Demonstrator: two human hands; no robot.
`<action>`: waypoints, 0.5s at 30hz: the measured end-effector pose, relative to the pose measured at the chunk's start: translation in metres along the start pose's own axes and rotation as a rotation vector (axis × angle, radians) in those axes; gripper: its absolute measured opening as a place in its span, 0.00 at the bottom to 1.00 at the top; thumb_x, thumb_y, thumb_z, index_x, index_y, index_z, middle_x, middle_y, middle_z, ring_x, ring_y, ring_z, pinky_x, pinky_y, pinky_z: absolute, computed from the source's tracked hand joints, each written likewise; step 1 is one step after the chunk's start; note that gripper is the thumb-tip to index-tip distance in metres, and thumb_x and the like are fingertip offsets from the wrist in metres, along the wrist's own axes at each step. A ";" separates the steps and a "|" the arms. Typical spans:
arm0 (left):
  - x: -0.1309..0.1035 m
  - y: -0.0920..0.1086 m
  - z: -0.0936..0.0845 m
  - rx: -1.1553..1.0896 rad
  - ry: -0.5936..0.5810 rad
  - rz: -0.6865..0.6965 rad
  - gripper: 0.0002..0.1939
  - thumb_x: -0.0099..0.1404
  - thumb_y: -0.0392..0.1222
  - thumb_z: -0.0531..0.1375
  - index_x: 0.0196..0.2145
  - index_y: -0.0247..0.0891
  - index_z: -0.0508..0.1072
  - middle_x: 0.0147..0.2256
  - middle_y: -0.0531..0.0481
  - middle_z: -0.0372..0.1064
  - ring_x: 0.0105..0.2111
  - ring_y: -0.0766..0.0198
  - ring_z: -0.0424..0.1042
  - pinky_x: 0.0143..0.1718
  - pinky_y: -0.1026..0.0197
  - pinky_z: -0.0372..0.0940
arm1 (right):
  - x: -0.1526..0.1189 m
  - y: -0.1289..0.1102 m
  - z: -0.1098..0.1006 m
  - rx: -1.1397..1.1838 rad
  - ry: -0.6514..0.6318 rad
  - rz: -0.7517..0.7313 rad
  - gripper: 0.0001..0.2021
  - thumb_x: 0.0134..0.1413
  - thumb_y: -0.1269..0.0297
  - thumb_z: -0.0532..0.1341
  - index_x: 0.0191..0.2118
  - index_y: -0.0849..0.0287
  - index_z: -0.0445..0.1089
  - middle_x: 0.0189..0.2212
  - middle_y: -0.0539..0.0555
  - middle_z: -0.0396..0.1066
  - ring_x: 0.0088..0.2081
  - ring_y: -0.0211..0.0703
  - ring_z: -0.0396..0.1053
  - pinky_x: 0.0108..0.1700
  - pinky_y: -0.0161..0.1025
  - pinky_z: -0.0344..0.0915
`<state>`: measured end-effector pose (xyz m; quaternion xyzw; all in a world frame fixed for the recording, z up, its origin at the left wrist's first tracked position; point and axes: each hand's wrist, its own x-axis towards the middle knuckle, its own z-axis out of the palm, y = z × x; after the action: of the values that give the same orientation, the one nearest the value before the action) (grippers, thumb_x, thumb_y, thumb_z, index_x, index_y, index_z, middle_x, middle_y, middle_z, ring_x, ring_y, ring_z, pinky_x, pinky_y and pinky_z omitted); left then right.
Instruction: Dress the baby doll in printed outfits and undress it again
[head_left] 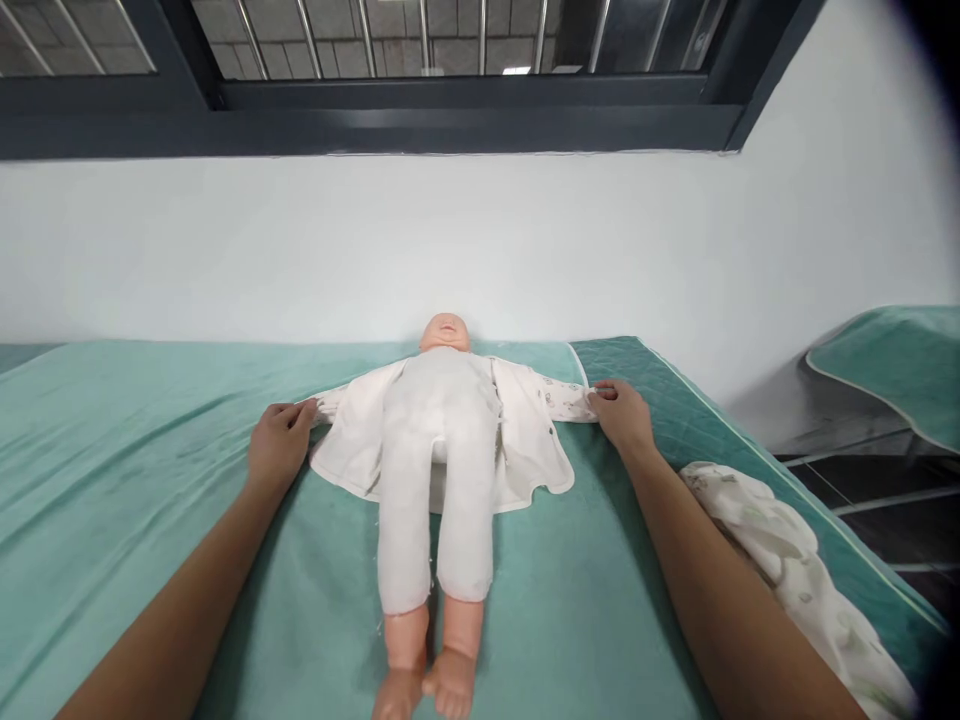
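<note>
Your left hand [283, 440] pinches the end of one sleeve [330, 402] and your right hand [621, 412] pinches the cuff of the other sleeve [564, 400], drawing both out sideways from the doll [441, 385]. The white jacket [529, 445] lies open around the doll's torso, in the middle of the green sheet [97, 530], its hem spread to either side. The jacket looks thin, light and soft, so expect it to crease and give rather than hold a shape; the cuffs and shoulder seams seem its surest grips. The doll's white body looks padded, its head and feet firmer and smoother, perhaps slippery; it is probably best held around the trunk. Count one doll, one jacket with two sleeves, two bare feet [453, 680], and one bunched patterned cloth [806, 575] beside your right forearm.
</note>
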<state>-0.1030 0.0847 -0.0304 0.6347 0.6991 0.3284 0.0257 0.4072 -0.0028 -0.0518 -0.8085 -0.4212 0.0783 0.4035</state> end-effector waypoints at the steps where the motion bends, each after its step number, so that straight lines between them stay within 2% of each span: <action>1: 0.000 0.000 0.000 0.004 0.004 0.006 0.24 0.67 0.56 0.51 0.48 0.41 0.79 0.45 0.42 0.72 0.47 0.50 0.71 0.54 0.50 0.64 | 0.001 0.001 0.000 0.020 0.002 -0.001 0.15 0.51 0.62 0.59 0.45 0.57 0.74 0.38 0.57 0.78 0.39 0.49 0.73 0.40 0.41 0.63; 5: 0.001 -0.001 0.000 -0.017 0.002 0.000 0.21 0.65 0.51 0.54 0.49 0.42 0.78 0.47 0.42 0.72 0.47 0.50 0.72 0.53 0.50 0.65 | 0.004 0.005 0.004 0.114 -0.007 -0.002 0.15 0.48 0.65 0.60 0.44 0.57 0.74 0.36 0.58 0.78 0.37 0.51 0.73 0.39 0.43 0.64; 9: 0.002 -0.003 -0.001 -0.050 0.008 -0.024 0.20 0.64 0.47 0.54 0.48 0.40 0.78 0.49 0.42 0.72 0.48 0.49 0.72 0.54 0.49 0.65 | 0.009 0.007 0.013 0.291 -0.015 -0.023 0.17 0.45 0.68 0.59 0.43 0.58 0.74 0.38 0.57 0.78 0.36 0.47 0.74 0.38 0.41 0.67; 15: 0.003 -0.006 0.000 -0.037 0.046 0.009 0.19 0.63 0.42 0.53 0.47 0.39 0.78 0.49 0.43 0.72 0.50 0.50 0.71 0.56 0.47 0.64 | 0.017 0.006 0.022 0.512 0.139 -0.023 0.18 0.49 0.67 0.54 0.47 0.62 0.69 0.42 0.60 0.76 0.39 0.45 0.75 0.39 0.41 0.71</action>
<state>-0.1090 0.0877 -0.0328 0.6295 0.6904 0.3558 0.0196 0.4114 0.0213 -0.0666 -0.6788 -0.3681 0.1222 0.6235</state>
